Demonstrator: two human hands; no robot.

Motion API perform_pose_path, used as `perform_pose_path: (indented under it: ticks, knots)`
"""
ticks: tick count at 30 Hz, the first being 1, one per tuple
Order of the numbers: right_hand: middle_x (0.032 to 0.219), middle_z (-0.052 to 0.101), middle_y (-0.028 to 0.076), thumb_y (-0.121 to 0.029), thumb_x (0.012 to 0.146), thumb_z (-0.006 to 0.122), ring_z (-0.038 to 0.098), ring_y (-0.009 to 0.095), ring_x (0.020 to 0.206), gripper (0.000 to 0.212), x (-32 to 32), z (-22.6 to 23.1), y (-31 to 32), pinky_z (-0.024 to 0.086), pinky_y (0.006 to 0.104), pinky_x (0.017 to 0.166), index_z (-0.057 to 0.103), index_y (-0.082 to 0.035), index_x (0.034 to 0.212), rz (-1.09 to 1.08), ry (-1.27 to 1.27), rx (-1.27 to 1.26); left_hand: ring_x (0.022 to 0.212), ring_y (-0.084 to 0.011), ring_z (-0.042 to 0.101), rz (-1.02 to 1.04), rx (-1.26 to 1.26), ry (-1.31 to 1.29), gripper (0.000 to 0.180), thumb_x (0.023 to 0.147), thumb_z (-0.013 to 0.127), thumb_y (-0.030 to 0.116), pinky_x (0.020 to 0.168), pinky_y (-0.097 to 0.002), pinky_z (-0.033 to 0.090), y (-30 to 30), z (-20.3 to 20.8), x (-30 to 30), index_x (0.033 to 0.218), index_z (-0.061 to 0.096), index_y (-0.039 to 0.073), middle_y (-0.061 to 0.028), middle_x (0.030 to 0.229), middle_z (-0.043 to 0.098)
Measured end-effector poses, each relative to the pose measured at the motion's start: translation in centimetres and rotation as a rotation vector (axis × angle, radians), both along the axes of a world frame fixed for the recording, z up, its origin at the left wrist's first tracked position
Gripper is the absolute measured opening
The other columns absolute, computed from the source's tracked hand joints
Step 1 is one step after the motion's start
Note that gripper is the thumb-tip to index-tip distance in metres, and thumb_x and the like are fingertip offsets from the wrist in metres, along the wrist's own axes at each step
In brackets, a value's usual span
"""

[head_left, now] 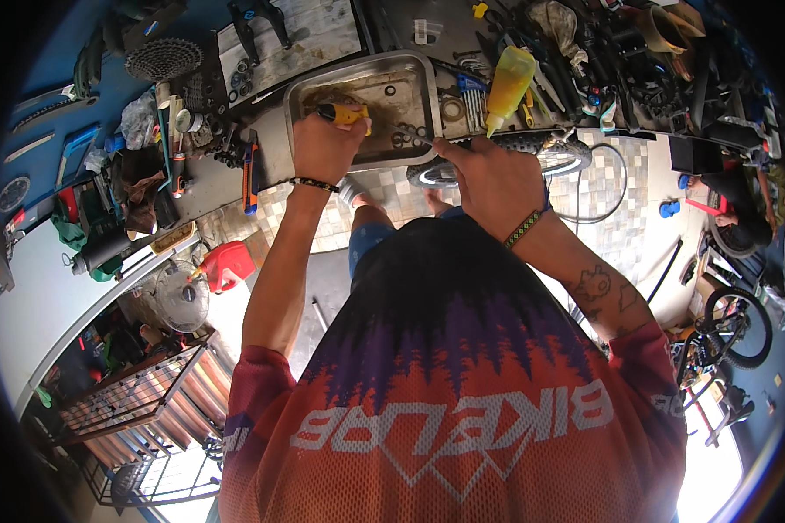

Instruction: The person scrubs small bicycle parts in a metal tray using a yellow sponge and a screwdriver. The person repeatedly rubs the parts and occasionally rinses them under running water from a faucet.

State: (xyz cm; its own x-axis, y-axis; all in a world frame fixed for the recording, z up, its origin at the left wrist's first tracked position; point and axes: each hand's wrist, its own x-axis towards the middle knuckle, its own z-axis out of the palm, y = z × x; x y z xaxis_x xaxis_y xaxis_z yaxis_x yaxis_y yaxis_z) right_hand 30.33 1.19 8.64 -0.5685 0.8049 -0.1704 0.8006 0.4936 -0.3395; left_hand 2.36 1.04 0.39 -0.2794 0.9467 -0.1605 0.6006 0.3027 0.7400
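A shallow metal tray (429,96) sits at the bench's front edge, with brownish wet residue and a small dark ring (390,90) inside. My left hand (324,144) is closed around a yellow-and-black object (351,113) over the tray's left side; its exact kind cannot be made out. My right hand (497,179) is closed at the tray's front right corner, fingertips pinching a thin dark piece (420,132) whose kind is unclear. Several small dark rings (401,139) show beside that piece, over the tray's near side. Whether they hang from it or lie in the tray, I cannot tell.
Right of the tray are a yellow squeeze bottle (509,83), a set of hex keys (474,100) and a tape roll (452,108). A blue-and-orange utility knife (250,179) lies left. A bicycle wheel (558,157) stands below the bench edge; a red jug (228,266) is lower left.
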Motion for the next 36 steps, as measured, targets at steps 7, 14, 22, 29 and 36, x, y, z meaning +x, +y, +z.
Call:
perform_pose_path:
  ticks: [7, 14, 22, 29, 36]
  knots:
    - [0.097, 0.078, 0.014, -0.015, 0.085, 0.078, 0.08, 0.032, 0.076, 0.058, 0.0, -0.1, 0.1, 0.064, 0.0441, 0.067, 0.076, -0.022, 0.142, -0.002, 0.015, -0.006, 0.076, -0.0344, 0.081, -0.059, 0.009, 0.176, 0.033, 0.09, 0.088, 0.035, 0.078, -0.0411, 0.065, -0.1, 0.1, -0.3, 0.095, 0.086, 0.003, -0.0173, 0.081, 0.081]
    - [0.098, 0.075, 0.014, -0.032, 0.095, 0.08, 0.077, 0.034, 0.072, 0.048, 0.0, -0.2, 0.0, 0.062, 0.0463, 0.063, 0.076, -0.023, 0.142, 0.009, 0.0, -0.012, 0.076, -0.026, 0.083, -0.106, 0.016, 0.43, 0.028, 0.092, 0.088, 0.029, 0.076, -0.0354, 0.065, 0.1, 0.2, -0.7, 0.105, 0.087, 0.004, -0.0146, 0.084, 0.083]
    - [0.099, 0.076, 0.014, -0.035, 0.095, 0.08, 0.078, 0.034, 0.074, 0.049, -0.1, -0.3, 0.1, 0.062, 0.0467, 0.065, 0.076, -0.023, 0.142, 0.022, -0.008, -0.008, 0.081, -0.031, 0.082, -0.108, 0.052, 0.298, 0.029, 0.092, 0.087, 0.032, 0.08, -0.0403, 0.064, 0.1, -0.6, -1.6, 0.106, 0.087, 0.006, -0.0157, 0.085, 0.083]
    - [0.098, 0.076, 0.014, -0.03, 0.096, 0.077, 0.078, 0.034, 0.075, 0.045, -0.2, -0.2, 0.0, 0.063, 0.0469, 0.065, 0.077, -0.023, 0.14, 0.006, -0.003, -0.005, 0.084, -0.0313, 0.082, -0.1, 0.033, 0.16, 0.026, 0.091, 0.087, 0.027, 0.081, -0.0388, 0.064, 0.1, 0.5, -0.9, 0.113, 0.087, 0.012, -0.0134, 0.086, 0.083]
    - [0.098, 0.077, 0.014, -0.025, 0.097, 0.076, 0.078, 0.035, 0.072, 0.043, -0.1, -0.3, 0.0, 0.063, 0.0467, 0.064, 0.078, -0.022, 0.139, 0.007, 0.018, 0.005, 0.08, -0.0193, 0.084, -0.07, 0.031, 0.443, 0.026, 0.092, 0.088, 0.021, 0.078, -0.0325, 0.065, 0.0, 1.0, -0.8, 0.114, 0.086, 0.007, -0.0117, 0.092, 0.085]
